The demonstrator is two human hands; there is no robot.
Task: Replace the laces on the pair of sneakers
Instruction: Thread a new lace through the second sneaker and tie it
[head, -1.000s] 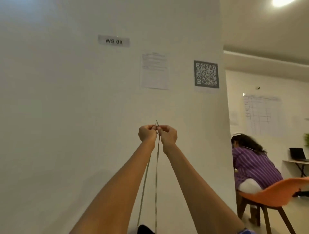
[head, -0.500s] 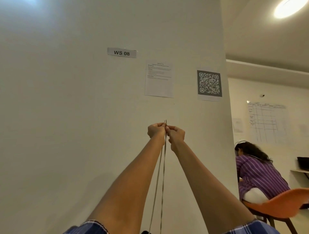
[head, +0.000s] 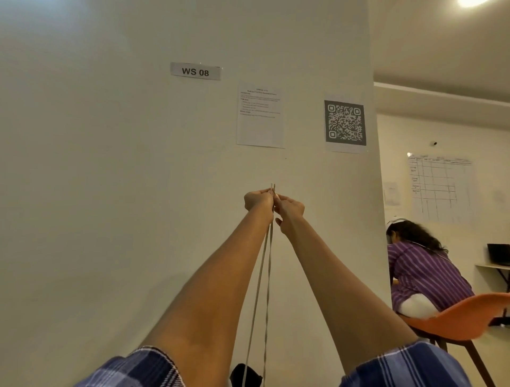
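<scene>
Two strands of a pale lace (head: 267, 279) pulled taut and upright, running from a dark shoe (head: 244, 374) at the bottom edge up to both raised hands. Strand tips side by side, poking just above the knuckles. Left hand (head: 259, 201) curled round the lace, thumb and fingers pinching it near the tips. Right hand (head: 289, 207) pinching the same spot from the other side, knuckles touching the left hand's. Both arms stretched forward and up, with plaid sleeves (head: 143, 368) at the lower edge of the view.

Only a small black part of the shoe in sight, cut off by the bottom edge; impossible to tell which eyelets carry the lace.

Straight ahead, close behind the hands, a plain white wall (head: 96, 193), ending in a vertical corner edge on the right. On that wall, above the hands: a label reading "WS 08" (head: 195, 71), a printed sheet (head: 260, 114), and a QR code sheet (head: 345, 123) just beside the corner edge.

Past the corner, open room to the right: a second person in a purple striped shirt (head: 425, 272), bent forward on an orange chair (head: 458, 317). Well behind, a far wall with a gridded chart (head: 438, 187), a dark laptop (head: 498, 254) on a table at the right edge, and a ceiling light (head: 469, 2) at the top corner.

No container in view.
</scene>
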